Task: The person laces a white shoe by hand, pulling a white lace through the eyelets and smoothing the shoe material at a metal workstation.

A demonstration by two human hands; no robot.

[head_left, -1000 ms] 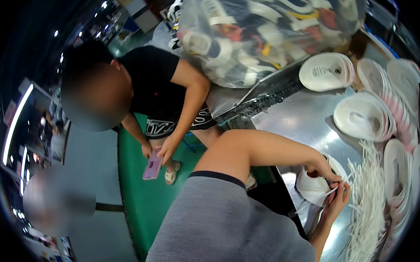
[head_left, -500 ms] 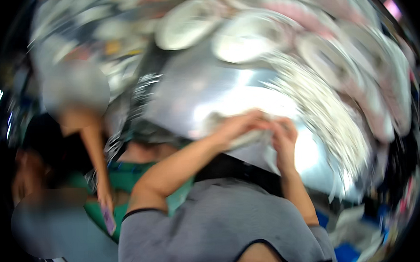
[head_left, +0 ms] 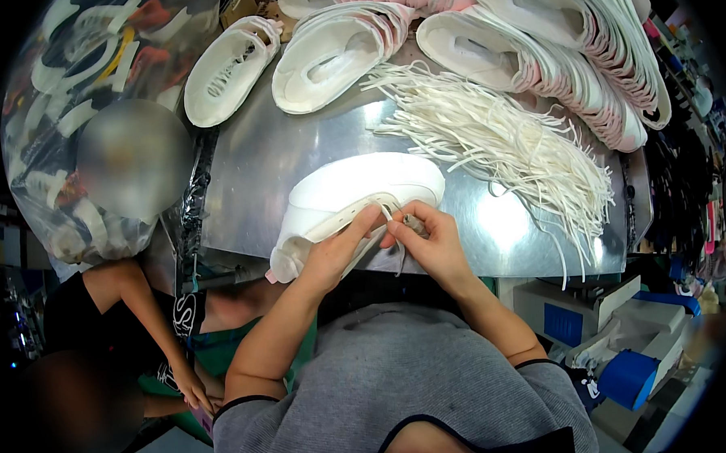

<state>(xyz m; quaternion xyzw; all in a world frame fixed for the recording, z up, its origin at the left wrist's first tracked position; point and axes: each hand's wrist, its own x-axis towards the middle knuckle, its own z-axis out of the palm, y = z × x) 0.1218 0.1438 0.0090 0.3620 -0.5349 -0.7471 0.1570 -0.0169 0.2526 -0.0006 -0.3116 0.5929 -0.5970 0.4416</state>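
A white shoe upper lies on its side on the shiny metal table, its row of eyelets toward me. My left hand is closed on the edge of the eyelet strip, thumb on top. At the eyelets, the fingertips of my right hand pinch a thin white shoelace. A short greyish piece also shows by the right fingers, too small to name. Part of the lace hangs below the strip. Right of the upper lies a big loose bundle of white shoelaces.
Stacked white and pink shoe uppers line the table's far side. A single laced upper stands far left. Beyond the left edge is a clear plastic bag of scraps. Another person's arm is at left; boxes stand lower right.
The earlier picture is smeared by motion, and the view has swung since. Both hands stay together at the upper, with the right fingers now at the eyelet strip.
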